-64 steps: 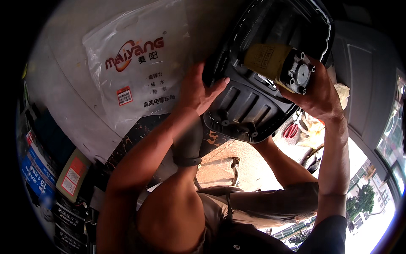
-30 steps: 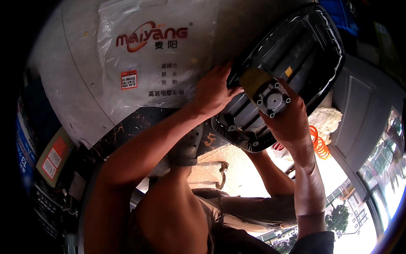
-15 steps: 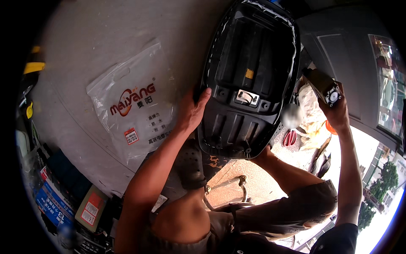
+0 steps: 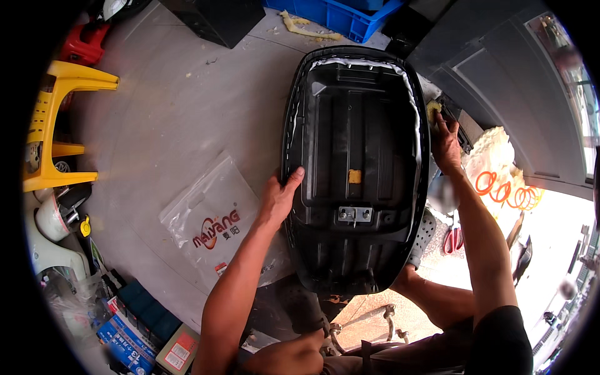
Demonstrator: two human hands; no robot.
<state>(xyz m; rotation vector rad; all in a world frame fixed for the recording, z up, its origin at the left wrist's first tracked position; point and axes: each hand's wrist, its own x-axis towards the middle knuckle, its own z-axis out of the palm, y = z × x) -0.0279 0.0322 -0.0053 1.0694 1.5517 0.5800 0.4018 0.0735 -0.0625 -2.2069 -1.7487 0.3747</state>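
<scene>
The seat point(image 4: 356, 169) is black on its underside, edged with a white strip along the upper rim, with 1 small yellow patch at the middle and a silver metal bracket point(image 4: 354, 214) below it. The bag point(image 4: 215, 225) is clear plastic with red and dark print. The stool point(image 4: 53, 125) is bright yellow; the crate point(image 4: 337, 15) is blue. The floor point(image 4: 181, 106) is plain grey. The coil point(image 4: 507, 190) is orange, lying by cream foam point(image 4: 494, 150). The box point(image 4: 128, 344) is blue with white print, the carton point(image 4: 179, 350) beside it brown with a red label
</scene>
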